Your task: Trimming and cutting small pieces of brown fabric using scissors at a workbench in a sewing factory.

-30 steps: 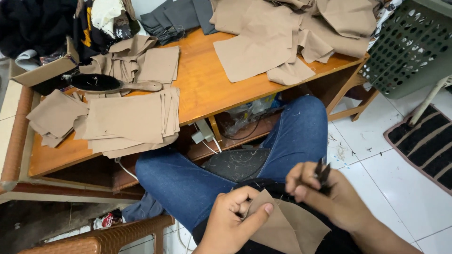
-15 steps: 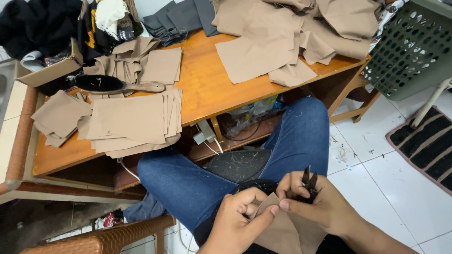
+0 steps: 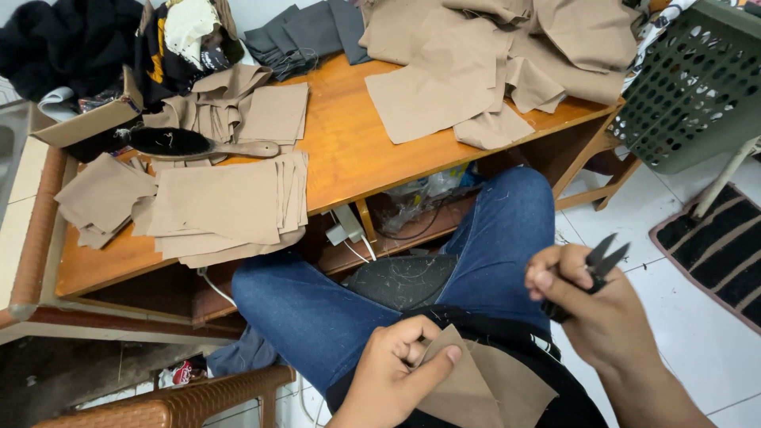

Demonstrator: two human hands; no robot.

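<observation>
A seated person in blue jeans [image 3: 491, 254] works over the lap beside a low wooden desk [image 3: 349, 150], with much of the scene cut off: the lower edge of the view trims the tan fabric piece [image 3: 476, 388] and both forearms, and the black garment under the fabric shows only in part. The left hand [image 3: 396, 372] has its fingers [image 3: 440, 361] clamped on the folded corner of the tan fabric piece, thumb laid along its upper edge and the other fingers curled beneath, where they are mostly hidden. The right hand [image 3: 594, 309], raised just right of the knee and apart from the fabric, has its fingers closed around small black thread snips [image 3: 598, 265]; only the two pointed blades show above the fist, slightly parted, and the handle is buried in the palm. On the desk, a stack of tan cut pieces [image 3: 230, 206] lies at the near edge, a dark-bristled wooden brush [image 3: 198, 145] rests just behind it, and a larger heap of tan cloth [image 3: 491, 71] covers the far right end, running out of view at the top. Grey folded cloth [image 3: 305, 32] and a dark pile of clothing sit at the back, hard to make out. A green perforated basket [image 3: 690, 87] stands on the white tiled floor at right, partly cropped, near a striped mat [image 3: 713, 254].
</observation>
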